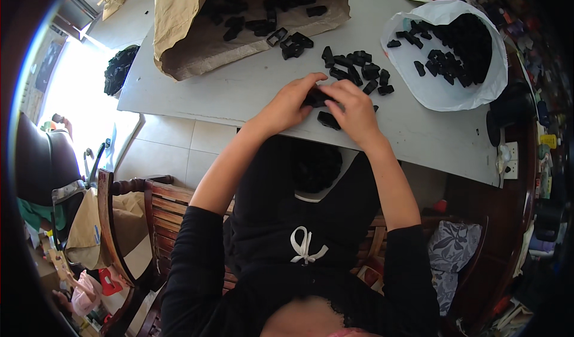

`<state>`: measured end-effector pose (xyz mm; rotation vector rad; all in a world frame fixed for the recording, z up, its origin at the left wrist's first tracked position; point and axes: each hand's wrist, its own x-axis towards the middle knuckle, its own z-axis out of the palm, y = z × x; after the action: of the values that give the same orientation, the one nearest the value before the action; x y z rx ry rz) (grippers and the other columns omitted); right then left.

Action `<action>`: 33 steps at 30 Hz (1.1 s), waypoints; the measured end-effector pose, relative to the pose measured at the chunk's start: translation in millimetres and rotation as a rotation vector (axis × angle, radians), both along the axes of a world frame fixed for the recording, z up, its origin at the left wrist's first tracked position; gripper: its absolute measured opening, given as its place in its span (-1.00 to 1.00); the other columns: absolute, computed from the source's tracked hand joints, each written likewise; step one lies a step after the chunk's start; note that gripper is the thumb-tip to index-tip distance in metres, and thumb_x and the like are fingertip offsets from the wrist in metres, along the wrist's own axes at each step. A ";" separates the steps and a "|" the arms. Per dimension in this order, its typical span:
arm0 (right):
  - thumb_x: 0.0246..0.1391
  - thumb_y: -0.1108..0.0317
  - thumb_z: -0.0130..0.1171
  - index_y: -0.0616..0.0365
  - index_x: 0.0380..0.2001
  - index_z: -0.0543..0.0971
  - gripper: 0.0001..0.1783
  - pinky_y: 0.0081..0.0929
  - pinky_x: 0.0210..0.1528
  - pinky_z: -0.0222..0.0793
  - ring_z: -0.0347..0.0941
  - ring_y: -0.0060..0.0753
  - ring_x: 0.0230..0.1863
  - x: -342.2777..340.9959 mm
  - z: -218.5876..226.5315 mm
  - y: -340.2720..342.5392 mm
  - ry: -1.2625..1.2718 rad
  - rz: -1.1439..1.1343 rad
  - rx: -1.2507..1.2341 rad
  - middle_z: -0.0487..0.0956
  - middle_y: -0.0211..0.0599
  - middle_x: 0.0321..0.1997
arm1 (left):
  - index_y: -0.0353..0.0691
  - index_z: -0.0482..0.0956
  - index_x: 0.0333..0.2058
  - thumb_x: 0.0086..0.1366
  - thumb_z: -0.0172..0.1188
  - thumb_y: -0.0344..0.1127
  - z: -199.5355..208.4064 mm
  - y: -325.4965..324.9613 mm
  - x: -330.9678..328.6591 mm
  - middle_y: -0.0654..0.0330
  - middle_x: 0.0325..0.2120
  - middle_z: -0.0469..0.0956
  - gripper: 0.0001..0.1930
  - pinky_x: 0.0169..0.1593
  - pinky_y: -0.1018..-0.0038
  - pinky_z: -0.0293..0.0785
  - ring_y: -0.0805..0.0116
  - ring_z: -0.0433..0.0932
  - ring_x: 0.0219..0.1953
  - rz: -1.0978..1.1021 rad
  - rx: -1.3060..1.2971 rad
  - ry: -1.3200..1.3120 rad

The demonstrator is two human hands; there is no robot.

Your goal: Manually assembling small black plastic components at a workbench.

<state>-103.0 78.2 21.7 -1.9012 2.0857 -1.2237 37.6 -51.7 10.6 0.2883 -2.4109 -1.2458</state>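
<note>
Over the table's near edge, my left hand (289,105) and my right hand (354,109) come together, fingers curled round a small black plastic part (317,98). The fingers hide much of its shape. Just under my right hand another black part (328,120) lies on the table. Beyond my fingers is a loose cluster of similar black parts (354,74). A few more, one like an open frame (277,36), lie by the mouth of a large brown paper bag (206,59), which has many black parts inside.
A white plastic bag (412,95) full of black parts stands at the right of the grey table (227,101). Below the edge, between my legs, is a container of black pieces (317,167). A wooden chair (161,217) stands at the left, with a dark bundle (121,70) beyond.
</note>
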 end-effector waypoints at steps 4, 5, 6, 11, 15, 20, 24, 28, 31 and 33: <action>-0.08 0.53 0.28 0.16 -0.13 0.61 -0.64 -0.37 -0.21 0.46 0.52 -0.22 -0.22 7.0 -2.7 -2.4 0.191 0.029 0.030 0.55 -0.24 -0.17 | -0.16 0.28 0.15 -0.01 0.17 -0.69 -1.1 0.8 -0.1 0.00 -0.12 0.53 -0.31 0.06 0.30 0.46 0.11 0.54 -0.05 -0.007 0.104 -0.044; -0.07 0.52 0.28 0.17 -0.09 0.60 -0.62 -0.36 -0.16 0.47 0.52 -0.20 -0.17 10.0 -2.8 -0.6 0.283 0.042 0.025 0.56 -0.24 -0.13 | -0.16 0.28 0.15 -0.01 0.17 -0.69 -2.8 0.3 0.7 0.00 -0.12 0.53 -0.31 0.06 0.30 0.46 0.11 0.54 -0.05 -0.008 0.105 -0.045; -0.07 0.52 0.28 0.17 -0.09 0.60 -0.62 -0.36 -0.16 0.47 0.52 -0.20 -0.17 16.1 -3.3 2.6 0.282 0.040 0.026 0.56 -0.24 -0.13 | -0.17 0.31 0.13 0.00 0.18 -0.69 -4.7 -1.2 1.5 0.03 -0.12 0.54 -0.35 0.06 0.32 0.47 0.15 0.55 -0.05 -0.021 0.139 -0.024; -0.03 0.49 0.27 0.17 0.03 0.53 -0.53 -0.33 -0.03 0.47 0.51 -0.13 -0.03 23.4 -11.3 18.3 0.225 -0.019 -0.017 0.58 -0.18 -0.04 | -0.22 0.40 0.04 0.04 0.21 -0.66 -1.4 -15.4 3.2 0.12 -0.17 0.56 -0.47 0.06 0.37 0.48 0.27 0.55 -0.05 -0.090 0.189 -0.029; -0.02 0.49 0.25 0.19 0.01 0.54 -0.56 -0.32 -0.05 0.48 0.53 -0.10 -0.08 15.6 -12.8 14.1 0.070 -0.035 0.011 0.60 -0.14 -0.09 | -0.23 0.43 -0.01 0.04 0.27 -0.62 -1.8 -10.4 -2.3 0.15 -0.19 0.58 -0.52 0.03 0.39 0.48 0.32 0.56 -0.07 -0.106 0.165 -0.065; -0.12 0.52 0.27 0.22 -0.09 0.58 -0.59 -0.35 -0.17 0.51 0.58 -0.18 -0.16 7.4 5.4 12.2 0.379 0.041 0.145 0.62 -0.17 -0.19 | -0.22 0.39 -0.02 0.03 0.31 -0.60 -3.6 -3.3 0.9 0.13 -0.24 0.60 -0.50 0.00 0.40 0.49 0.32 0.58 -0.12 -0.035 0.176 0.021; -0.16 0.53 0.27 0.22 -0.11 0.59 -0.58 -0.37 -0.20 0.52 0.59 -0.21 -0.17 3.0 8.2 10.6 0.529 0.073 0.154 0.62 -0.20 -0.23 | -0.22 0.38 -0.03 0.04 0.32 -0.58 -2.0 -2.9 2.4 0.12 -0.28 0.61 -0.51 0.00 0.41 0.50 0.29 0.60 -0.15 -0.040 0.219 0.018; -0.14 0.54 0.24 0.22 -0.09 0.58 -0.58 -0.37 -0.17 0.53 0.58 -0.20 -0.16 3.1 8.7 13.3 0.550 0.081 0.152 0.61 -0.18 -0.20 | -0.22 0.38 -0.04 0.05 0.32 -0.58 -2.0 -2.2 2.8 0.12 -0.29 0.60 -0.52 -0.01 0.42 0.50 0.29 0.60 -0.15 -0.045 0.227 0.001; -0.10 0.55 0.19 0.23 -0.07 0.57 -0.58 -0.37 -0.15 0.52 0.58 -0.20 -0.16 2.3 11.0 17.2 0.454 0.095 0.137 0.60 -0.17 -0.18 | -0.22 0.39 -0.05 0.04 0.32 -0.58 -3.3 -0.4 3.0 0.13 -0.28 0.59 -0.52 -0.01 0.42 0.51 0.30 0.60 -0.15 -0.032 0.180 0.006; -0.08 0.54 0.17 0.23 -0.06 0.56 -0.59 -0.38 -0.13 0.52 0.58 -0.20 -0.15 2.7 8.7 18.5 0.358 0.106 0.132 0.60 -0.17 -0.16 | -0.21 0.38 -0.06 0.04 0.32 -0.59 -2.2 -0.3 3.9 0.14 -0.30 0.59 -0.53 -0.03 0.42 0.52 0.29 0.60 -0.18 -0.032 0.190 0.012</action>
<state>-100.3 96.7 30.4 -2.2689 2.1220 -0.7480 41.5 -52.0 8.4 0.2974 -2.2987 -1.4895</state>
